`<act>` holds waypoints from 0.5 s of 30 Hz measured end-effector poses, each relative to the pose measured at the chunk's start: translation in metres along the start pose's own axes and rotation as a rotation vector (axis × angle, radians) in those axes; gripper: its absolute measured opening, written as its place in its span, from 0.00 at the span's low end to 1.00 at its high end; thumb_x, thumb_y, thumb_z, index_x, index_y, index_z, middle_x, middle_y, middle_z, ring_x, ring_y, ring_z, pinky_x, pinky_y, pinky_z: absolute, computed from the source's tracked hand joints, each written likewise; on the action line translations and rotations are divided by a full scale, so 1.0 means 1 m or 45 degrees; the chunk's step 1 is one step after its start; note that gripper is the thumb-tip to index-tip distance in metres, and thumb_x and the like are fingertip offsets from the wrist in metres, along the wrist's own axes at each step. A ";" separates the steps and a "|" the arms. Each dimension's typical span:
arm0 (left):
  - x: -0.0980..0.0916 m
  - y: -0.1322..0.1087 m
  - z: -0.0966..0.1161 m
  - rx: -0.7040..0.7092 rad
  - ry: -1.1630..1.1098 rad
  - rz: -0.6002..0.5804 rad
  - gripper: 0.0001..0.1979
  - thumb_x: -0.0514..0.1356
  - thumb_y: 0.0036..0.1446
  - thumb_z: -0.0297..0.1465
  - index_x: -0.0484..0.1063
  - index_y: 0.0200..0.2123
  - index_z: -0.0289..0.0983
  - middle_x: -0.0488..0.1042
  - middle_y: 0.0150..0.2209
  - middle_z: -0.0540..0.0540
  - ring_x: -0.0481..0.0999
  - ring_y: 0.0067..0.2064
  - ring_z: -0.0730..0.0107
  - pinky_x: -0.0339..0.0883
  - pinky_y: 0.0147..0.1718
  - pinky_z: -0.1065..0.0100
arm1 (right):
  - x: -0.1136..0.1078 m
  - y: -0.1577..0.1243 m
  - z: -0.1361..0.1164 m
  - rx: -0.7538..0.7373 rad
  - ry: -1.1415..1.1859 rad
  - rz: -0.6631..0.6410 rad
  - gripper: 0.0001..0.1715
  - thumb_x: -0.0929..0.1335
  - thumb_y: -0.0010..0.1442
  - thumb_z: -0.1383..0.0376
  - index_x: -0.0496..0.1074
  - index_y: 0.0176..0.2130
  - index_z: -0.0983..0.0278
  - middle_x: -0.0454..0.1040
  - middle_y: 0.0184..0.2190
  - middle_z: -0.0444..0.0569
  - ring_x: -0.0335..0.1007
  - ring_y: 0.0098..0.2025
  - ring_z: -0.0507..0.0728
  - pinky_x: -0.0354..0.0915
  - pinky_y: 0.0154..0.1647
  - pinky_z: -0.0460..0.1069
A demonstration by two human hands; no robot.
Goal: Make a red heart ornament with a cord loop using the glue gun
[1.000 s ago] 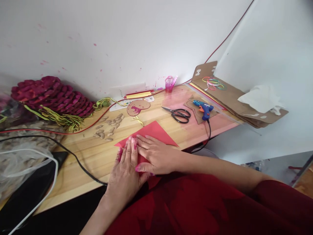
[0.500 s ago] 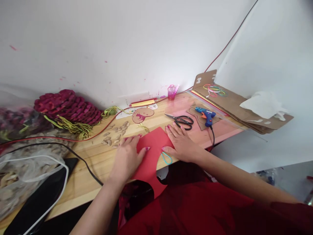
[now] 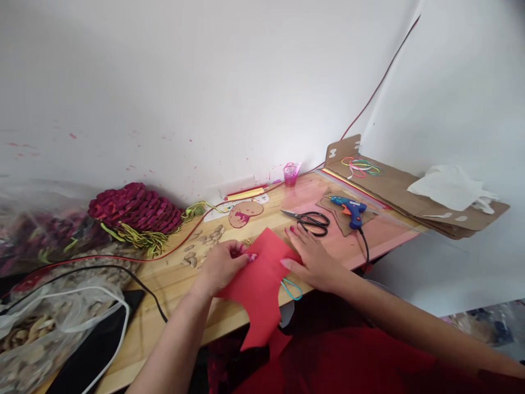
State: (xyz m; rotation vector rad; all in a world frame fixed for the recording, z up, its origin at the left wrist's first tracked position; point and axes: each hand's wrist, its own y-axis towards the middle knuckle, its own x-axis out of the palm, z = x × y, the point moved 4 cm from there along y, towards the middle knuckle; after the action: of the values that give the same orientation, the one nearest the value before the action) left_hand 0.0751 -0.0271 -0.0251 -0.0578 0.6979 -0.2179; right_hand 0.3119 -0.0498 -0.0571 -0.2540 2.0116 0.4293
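A sheet of red paper (image 3: 264, 273) with curved cut-outs lies at the table's front, its lower end hanging over the edge. My left hand (image 3: 223, 266) pinches its left side, thumb on top and fingers curled at the edge. My right hand (image 3: 315, 260) rests flat at the paper's right side, fingers stretched out and thumb near the edge. Beside the right thumb, a turquoise loop of cord (image 3: 292, 290) sticks out from the paper. Just beyond the right fingers lie black-handled scissors (image 3: 314, 221).
A blue glue gun (image 3: 348, 210) rests on a cardboard piece, right. Peanuts (image 3: 191, 257), a bundle of magenta pieces (image 3: 135, 210) and plastic bags (image 3: 74, 306) stand left. Cables (image 3: 159, 309) cross there. At the back are a pink cup (image 3: 291, 174) and cardboard sheets (image 3: 394, 183).
My left hand's fingers have curled from lying flat to pinching the paper. The paper has shifted, its lower end now showing differently. The view has tilted slightly up.
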 end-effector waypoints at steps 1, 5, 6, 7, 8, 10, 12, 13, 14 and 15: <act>-0.010 -0.003 0.008 0.083 -0.044 0.110 0.13 0.64 0.52 0.42 0.71 0.27 0.39 0.73 0.23 0.51 0.69 0.24 0.69 0.59 0.24 0.68 | -0.009 0.001 0.001 0.005 0.081 0.133 0.44 0.61 0.65 0.47 0.56 0.68 0.72 0.56 0.68 0.67 0.47 0.72 0.71 0.49 0.68 0.68; -0.054 -0.029 0.051 0.660 0.288 1.005 0.08 0.64 0.57 0.37 0.74 0.30 0.40 0.77 0.32 0.47 0.75 0.36 0.63 0.66 0.39 0.61 | -0.048 0.008 0.004 0.041 0.539 0.599 0.28 0.65 0.65 0.51 0.70 0.57 0.64 0.73 0.57 0.61 0.66 0.61 0.67 0.61 0.61 0.64; -0.056 -0.036 0.057 0.779 0.439 1.164 0.06 0.64 0.57 0.35 0.74 0.30 0.40 0.78 0.33 0.46 0.75 0.38 0.61 0.65 0.43 0.58 | -0.052 0.012 0.004 0.061 0.724 0.581 0.26 0.64 0.66 0.49 0.72 0.54 0.63 0.76 0.52 0.59 0.70 0.56 0.66 0.66 0.57 0.62; -0.053 -0.040 0.061 0.900 0.594 1.237 0.04 0.65 0.58 0.33 0.75 0.31 0.41 0.78 0.34 0.47 0.75 0.38 0.61 0.63 0.47 0.55 | -0.055 0.016 0.003 0.082 0.927 0.521 0.26 0.62 0.67 0.47 0.74 0.50 0.62 0.78 0.48 0.57 0.73 0.52 0.65 0.69 0.51 0.60; -0.048 -0.042 0.062 1.023 0.719 1.244 0.01 0.65 0.58 0.32 0.76 0.33 0.43 0.78 0.34 0.48 0.75 0.39 0.61 0.61 0.50 0.53 | -0.054 0.021 0.000 0.103 1.128 0.432 0.28 0.59 0.68 0.45 0.74 0.48 0.61 0.79 0.44 0.56 0.75 0.49 0.64 0.71 0.46 0.58; -0.031 -0.040 0.056 1.247 0.841 1.082 0.11 0.64 0.59 0.29 0.77 0.43 0.50 0.80 0.38 0.52 0.77 0.42 0.62 0.59 0.53 0.53 | -0.050 0.030 -0.006 0.144 1.461 0.280 0.32 0.56 0.68 0.42 0.75 0.48 0.61 0.79 0.38 0.53 0.77 0.42 0.62 0.72 0.37 0.55; -0.018 -0.034 0.044 1.314 0.830 0.875 0.18 0.62 0.61 0.27 0.75 0.51 0.54 0.80 0.44 0.53 0.77 0.45 0.60 0.59 0.52 0.56 | -0.045 0.038 -0.013 0.174 1.656 0.182 0.31 0.60 0.65 0.42 0.75 0.48 0.61 0.79 0.35 0.51 0.77 0.38 0.61 0.71 0.33 0.53; -0.015 -0.030 0.039 1.331 0.808 0.797 0.19 0.61 0.61 0.27 0.74 0.52 0.55 0.80 0.45 0.53 0.77 0.47 0.59 0.60 0.52 0.56 | -0.042 0.041 -0.016 0.179 1.725 0.139 0.28 0.64 0.64 0.43 0.76 0.48 0.61 0.80 0.34 0.51 0.77 0.38 0.60 0.71 0.33 0.53; -0.013 -0.026 0.035 1.311 0.795 0.737 0.20 0.61 0.62 0.28 0.74 0.53 0.55 0.80 0.47 0.53 0.76 0.49 0.57 0.60 0.52 0.56 | -0.041 0.045 -0.018 0.179 1.787 0.115 0.26 0.67 0.62 0.45 0.76 0.48 0.61 0.80 0.35 0.50 0.77 0.37 0.60 0.71 0.34 0.53; -0.015 -0.021 0.033 1.279 0.769 0.729 0.18 0.62 0.61 0.30 0.75 0.53 0.54 0.80 0.48 0.52 0.75 0.50 0.56 0.60 0.53 0.55 | -0.041 0.048 -0.019 0.178 1.836 0.113 0.23 0.70 0.60 0.48 0.77 0.47 0.60 0.80 0.35 0.49 0.77 0.37 0.59 0.71 0.35 0.53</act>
State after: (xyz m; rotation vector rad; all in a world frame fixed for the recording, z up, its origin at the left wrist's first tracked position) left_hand 0.0813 -0.0450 0.0121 1.1966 1.0996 -0.0072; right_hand 0.2983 -0.0138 -0.0037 -0.4596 3.4511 0.1103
